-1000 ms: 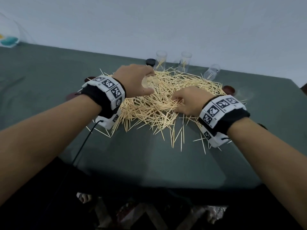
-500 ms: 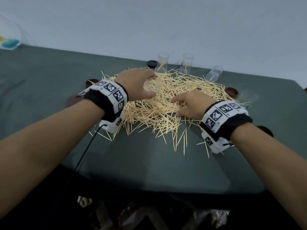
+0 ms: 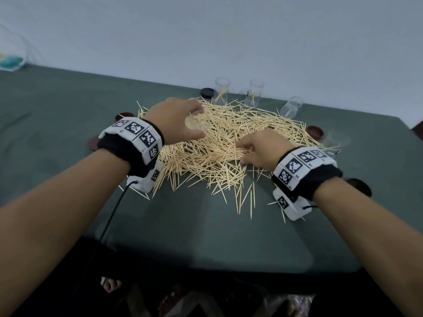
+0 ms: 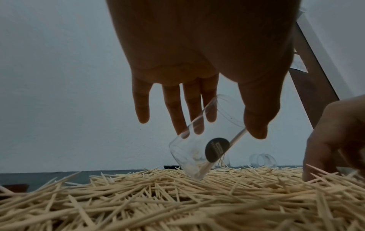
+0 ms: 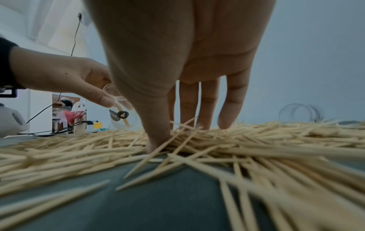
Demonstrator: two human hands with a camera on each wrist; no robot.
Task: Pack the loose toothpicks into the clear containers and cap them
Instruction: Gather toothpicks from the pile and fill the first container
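A wide heap of loose toothpicks (image 3: 224,143) covers the middle of the green table (image 3: 206,225). My left hand (image 3: 191,121) hovers over the heap's far left. Its thumb and fingers hold a clear container (image 4: 207,137) that is tilted, with its bottom corner touching the heap. One toothpick lies inside it. My right hand (image 3: 246,153) is at the heap's near right. Its thumb (image 5: 158,137) and nearly straight fingertips (image 5: 225,123) press down into the toothpicks, with a few sticks lying between them.
Two clear containers (image 3: 221,90) (image 3: 254,92) stand upright at the back, each with a few toothpicks. A third (image 3: 291,106) lies tipped and another (image 3: 335,140) sits at the right. Caps lie about: black (image 3: 207,92), dark red (image 3: 123,116) (image 3: 315,131), dark (image 3: 359,187).
The right hand's fingers have uncurled a little and spread into the heap. The left hand keeps holding the tilted container in about the same place.
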